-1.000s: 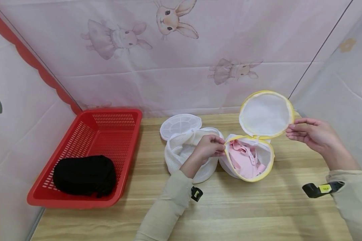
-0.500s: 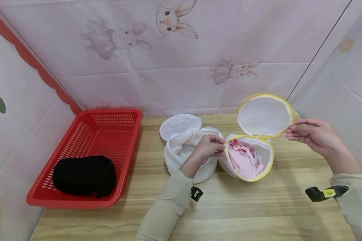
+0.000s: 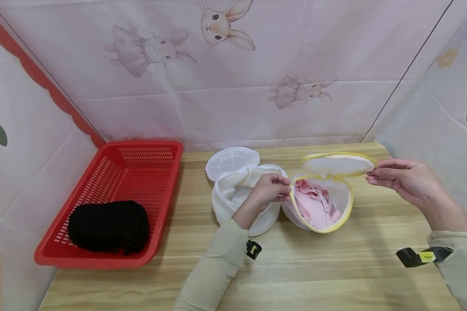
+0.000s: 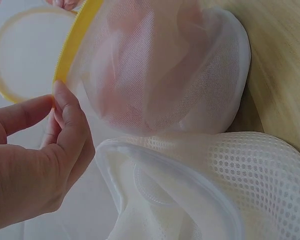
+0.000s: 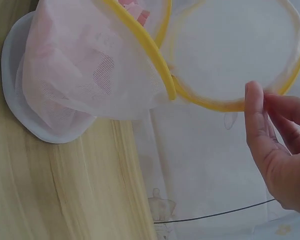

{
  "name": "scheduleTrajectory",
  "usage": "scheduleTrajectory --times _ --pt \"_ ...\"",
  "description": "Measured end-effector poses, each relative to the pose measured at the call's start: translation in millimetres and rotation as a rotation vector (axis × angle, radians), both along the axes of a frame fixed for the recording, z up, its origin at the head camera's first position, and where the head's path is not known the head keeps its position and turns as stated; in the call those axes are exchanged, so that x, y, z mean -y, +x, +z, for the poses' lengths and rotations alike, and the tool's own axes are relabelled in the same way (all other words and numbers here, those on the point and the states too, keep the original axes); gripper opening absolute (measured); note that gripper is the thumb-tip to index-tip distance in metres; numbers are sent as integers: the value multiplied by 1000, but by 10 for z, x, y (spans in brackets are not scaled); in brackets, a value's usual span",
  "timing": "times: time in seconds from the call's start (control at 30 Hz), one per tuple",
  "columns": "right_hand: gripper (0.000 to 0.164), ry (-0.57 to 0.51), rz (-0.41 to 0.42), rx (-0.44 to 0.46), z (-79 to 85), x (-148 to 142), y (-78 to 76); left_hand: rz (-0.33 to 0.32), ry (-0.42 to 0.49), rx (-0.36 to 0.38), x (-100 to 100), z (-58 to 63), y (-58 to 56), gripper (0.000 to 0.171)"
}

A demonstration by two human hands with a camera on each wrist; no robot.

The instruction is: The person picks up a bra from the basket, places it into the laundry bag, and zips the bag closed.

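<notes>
A white mesh laundry bag with a yellow zipper rim stands on the table, its round lid hinged at the back and tilted over the opening. Inside lies a pink garment with straps. My left hand pinches the left side of the yellow rim between thumb and fingertips, which the left wrist view shows closely. With thumb and fingers, my right hand pinches the lid's yellow edge at its right side. Partly behind my left hand sits a second white mesh bag, its lid lying back.
At the left stands a red plastic basket holding a black pouch-like item. The wooden table meets a rabbit-print cloth wall at the back, with more cloth at both sides.
The yellow-rimmed lid has swung down from nearly upright to a low slant, with my right hand still on its edge. My left hand has stayed in place.
</notes>
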State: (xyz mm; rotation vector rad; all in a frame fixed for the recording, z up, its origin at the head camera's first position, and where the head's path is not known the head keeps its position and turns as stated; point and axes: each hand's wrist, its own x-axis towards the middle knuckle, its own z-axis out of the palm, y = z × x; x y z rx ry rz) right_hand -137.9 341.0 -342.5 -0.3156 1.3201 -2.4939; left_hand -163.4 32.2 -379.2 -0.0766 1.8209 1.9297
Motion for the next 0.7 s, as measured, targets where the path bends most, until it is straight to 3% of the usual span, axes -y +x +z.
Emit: scheduleTrajectory --times 0.37,0.7 --pt "28 239 -21 -3 -48 49 73 -3 -6 -9 -5 8 -1 11" --pt "29 335 28 -16 -156 59 128 7 4 -9 -5 -12 4 11"
